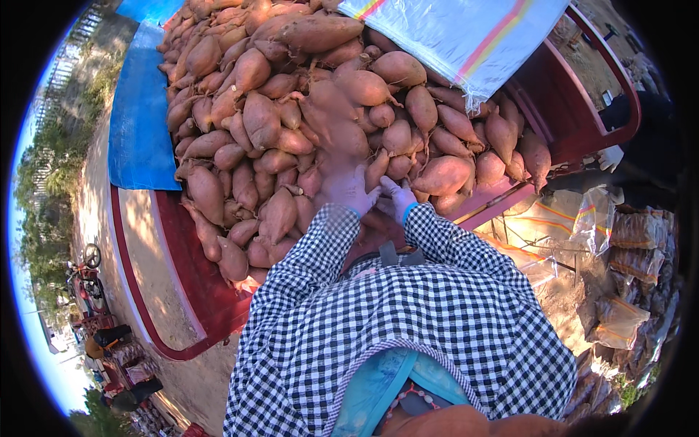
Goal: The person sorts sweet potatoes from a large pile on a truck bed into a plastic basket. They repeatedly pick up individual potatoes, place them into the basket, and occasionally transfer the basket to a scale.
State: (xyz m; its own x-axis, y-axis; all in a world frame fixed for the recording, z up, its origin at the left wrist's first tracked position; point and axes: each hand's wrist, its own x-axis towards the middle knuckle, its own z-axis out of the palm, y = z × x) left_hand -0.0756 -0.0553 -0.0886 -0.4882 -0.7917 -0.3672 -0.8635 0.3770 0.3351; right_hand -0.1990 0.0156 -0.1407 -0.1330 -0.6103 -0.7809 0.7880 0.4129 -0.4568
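Observation:
A large heap of reddish sweet potatoes (262,120) fills the red metal cargo bed in front of me. My left hand (352,192), in a pale glove, is at the near edge of the heap. A blurred smear partly covers its fingers, so its hold is unclear. Close to its right, my gloved right hand (397,198) has its fingers apart, with nothing seen in them. A small upright sweet potato (377,169) stands just beyond the gap between both hands. Black-and-white checked sleeves cover my forearms.
A white woven sack (437,38) with coloured stripes lies over the heap's far right. Blue sheeting (142,114) hangs over the left side of the red bed frame (207,262). Filled clear bags (636,229) stand on the right, near a person in dark clothes (647,131).

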